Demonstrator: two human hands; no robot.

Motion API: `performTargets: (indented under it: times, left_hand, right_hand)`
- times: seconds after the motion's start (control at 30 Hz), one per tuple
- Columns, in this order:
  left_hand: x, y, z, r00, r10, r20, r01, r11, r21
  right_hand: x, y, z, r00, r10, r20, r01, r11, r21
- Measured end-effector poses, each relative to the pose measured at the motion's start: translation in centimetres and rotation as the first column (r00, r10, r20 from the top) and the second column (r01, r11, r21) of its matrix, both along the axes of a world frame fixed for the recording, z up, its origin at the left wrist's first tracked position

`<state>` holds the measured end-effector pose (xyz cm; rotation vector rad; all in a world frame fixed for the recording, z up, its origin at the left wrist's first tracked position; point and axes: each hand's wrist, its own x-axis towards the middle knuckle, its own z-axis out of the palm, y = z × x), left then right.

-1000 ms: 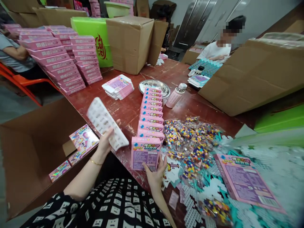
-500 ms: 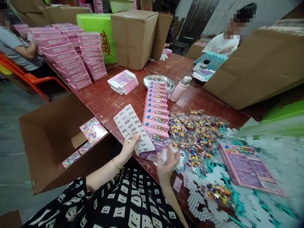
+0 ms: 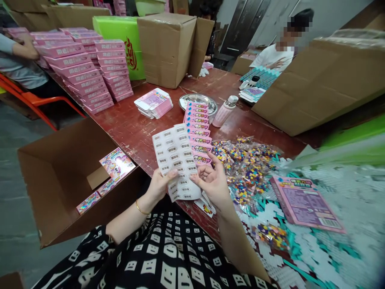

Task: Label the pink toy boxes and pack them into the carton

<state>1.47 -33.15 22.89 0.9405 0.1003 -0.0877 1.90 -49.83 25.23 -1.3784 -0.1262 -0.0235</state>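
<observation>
My left hand grips the lower left edge of a white sticker sheet, thumb on top. Rows of small printed oval labels cover the sheet, which bends along its length. At its right edge my right hand pinches the sheet, thumb in front and some fingers curled, the index finger stretched upward. Whether a single label is lifted there I cannot tell. Just behind the sheet runs an overlapping row of pink boxes, partly hidden by it. A card with a coloured pixel pattern lies below my right hand.
Bagged coloured beads, white pegboards and a pink box lie right. A bottle, steel plate and flat cartons stand farther back. An open carton is at left. Co-workers sit across and left.
The sticker sheet has come up and right, now bent and covering more of the pink boxes. My right hand has moved from open above the table to the sheet's right edge.
</observation>
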Motion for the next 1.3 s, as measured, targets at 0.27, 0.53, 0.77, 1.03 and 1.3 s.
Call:
performTargets:
  times: [0.27, 0.53, 0.77, 1.03, 1.3]
  left_hand:
    - [2.7, 0.0, 0.8, 0.994, 0.088, 0.061, -0.093, 0.991, 0.092]
    - [2.7, -1.4, -0.2, 0.962, 0.250, 0.115, -0.266, 0.951, 0.160]
    - [2.5, -1.4, -0.7, 0.948, 0.272, 0.164, -0.304, 0.927, 0.222]
    - [2.9, -1.6, -0.3, 0.959, 0.267, 0.095, -0.280, 0.944, 0.174]
    - [3.2, -2.1, 0.0, 0.963, 0.266, 0.040, -0.269, 0.952, 0.143]
  right_hand:
    - [-0.3, -0.5, -0.1, 0.999, -0.013, -0.051, 0.011, 0.999, -0.042]
    - [-0.1, -0.3, -0.4, 0.972, -0.013, -0.234, 0.044, 0.991, 0.128]
    - [-0.5, 0.2, -0.9, 0.980, -0.187, -0.059, 0.183, 0.981, -0.070]
    - [-0.9, 1.0, -1.9, 0.971, -0.203, 0.129, 0.222, 0.962, -0.158]
    - [-1.7, 1.7, -2.4, 0.688, -0.353, 0.634, 0.606, 0.760, -0.235]
